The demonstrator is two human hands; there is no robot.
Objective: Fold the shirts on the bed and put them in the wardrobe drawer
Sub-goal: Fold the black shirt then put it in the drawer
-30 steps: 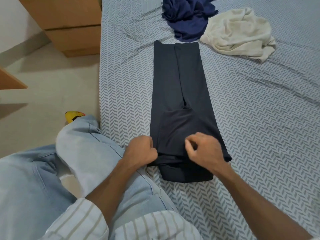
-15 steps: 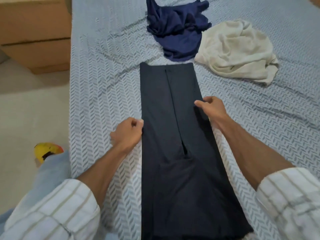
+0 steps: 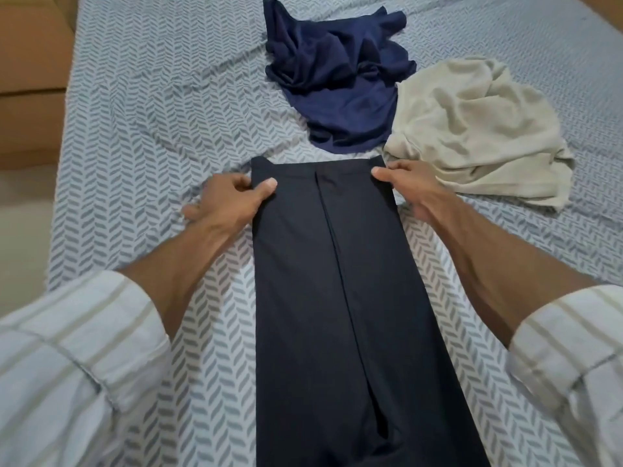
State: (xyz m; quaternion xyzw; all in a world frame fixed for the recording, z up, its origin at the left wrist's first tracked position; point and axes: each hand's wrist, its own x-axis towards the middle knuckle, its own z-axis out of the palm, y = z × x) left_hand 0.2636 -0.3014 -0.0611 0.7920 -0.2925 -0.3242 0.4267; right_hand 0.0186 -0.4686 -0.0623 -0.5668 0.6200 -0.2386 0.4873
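Note:
A black shirt (image 3: 337, 298) lies on the bed as a long narrow strip, its sides folded in to meet along a centre seam. My left hand (image 3: 229, 200) pinches the strip's far left corner, thumb on top. At the far right corner, my right hand (image 3: 414, 190) grips the edge in the same way. Beyond the strip lie a crumpled navy shirt (image 3: 337, 82) and, to its right, a crumpled cream shirt (image 3: 472, 129). The strip's near end runs out of the bottom of the view.
The bed (image 3: 151, 129) has a grey-and-white chevron sheet. A wooden cabinet (image 3: 30, 89) stands off the bed's left edge, with pale floor (image 3: 23, 230) beside it.
Both hands have slid along the black shirt's sides from its near end to its far corners, and now grip them. My view has moved forward over the bed.

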